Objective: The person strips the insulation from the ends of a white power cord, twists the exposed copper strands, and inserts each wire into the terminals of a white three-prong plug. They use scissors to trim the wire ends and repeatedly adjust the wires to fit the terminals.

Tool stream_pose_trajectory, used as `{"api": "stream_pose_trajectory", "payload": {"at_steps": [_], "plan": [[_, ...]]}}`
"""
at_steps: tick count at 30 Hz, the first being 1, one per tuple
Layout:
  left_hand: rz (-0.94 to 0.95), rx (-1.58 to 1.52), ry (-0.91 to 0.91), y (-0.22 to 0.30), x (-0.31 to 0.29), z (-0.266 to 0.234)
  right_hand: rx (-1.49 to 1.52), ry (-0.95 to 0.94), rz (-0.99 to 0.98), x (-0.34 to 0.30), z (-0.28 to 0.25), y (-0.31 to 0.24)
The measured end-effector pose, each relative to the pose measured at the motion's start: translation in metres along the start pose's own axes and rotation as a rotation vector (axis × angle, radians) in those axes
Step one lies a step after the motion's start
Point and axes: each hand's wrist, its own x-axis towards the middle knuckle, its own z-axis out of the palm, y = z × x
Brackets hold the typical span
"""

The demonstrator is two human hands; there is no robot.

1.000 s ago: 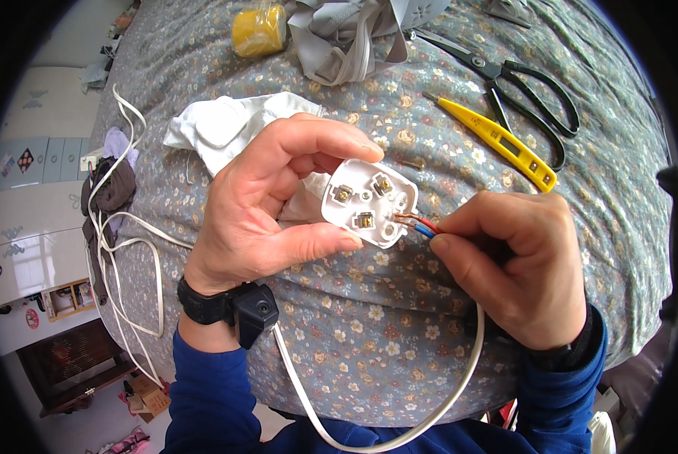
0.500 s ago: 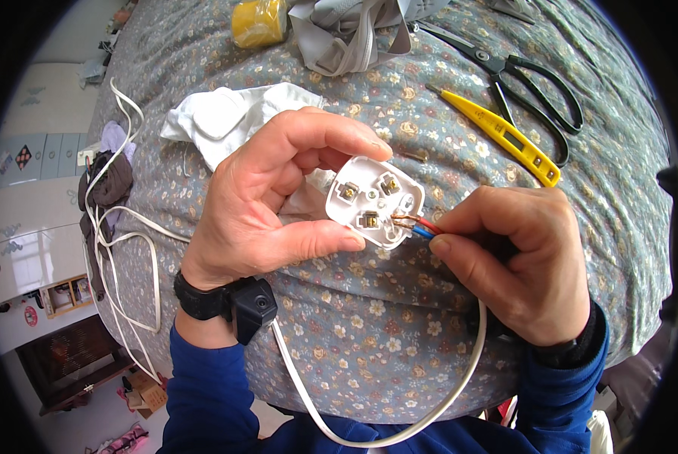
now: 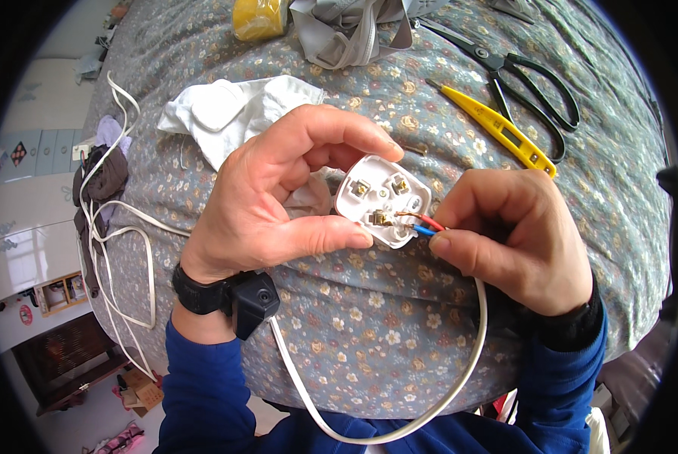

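Observation:
Between the thumb and fingers of my left hand (image 3: 271,189) is an opened white plug housing (image 3: 365,208), its inner side with brass terminals facing up. My right hand (image 3: 516,238) pinches the red wire (image 3: 432,222) and the blue wire (image 3: 423,230) of a white cable (image 3: 471,348). Their bare copper ends reach over the right edge of the housing, close to the lower terminal; whether they touch it I cannot tell. The cable loops down toward me and up to my left wrist, where a small black camera (image 3: 254,304) is strapped.
Beyond my left hand lies a white cloth (image 3: 278,98) with a white cover piece (image 3: 216,104) on it. A yellow tester screwdriver (image 3: 498,129) and black scissors (image 3: 528,83) lie far right. Yellow tape (image 3: 259,19) and a grey strap bag (image 3: 346,34) are at the back; white cord (image 3: 148,265) trails left.
The plug housing has shifted slightly right and tilted in my left hand. My right hand has moved up a little, and the wire ends now lie closer to the lower terminal.

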Motion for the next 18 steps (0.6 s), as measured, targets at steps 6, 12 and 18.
{"api": "stream_pose_trajectory", "payload": {"at_steps": [6,12,18], "plan": [[0.004,-0.004,0.003,-0.0001,0.0009,0.0008,0.069,-0.012,0.07,0.0017,0.0008,0.0026],[-0.026,0.005,0.016,0.0005,0.0005,0.0008,0.147,-0.036,0.086,0.0028,0.001,0.0046],[-0.012,0.032,0.013,0.001,0.0017,0.0022,0.178,-0.056,0.11,0.0022,0.0008,0.0042]]}}
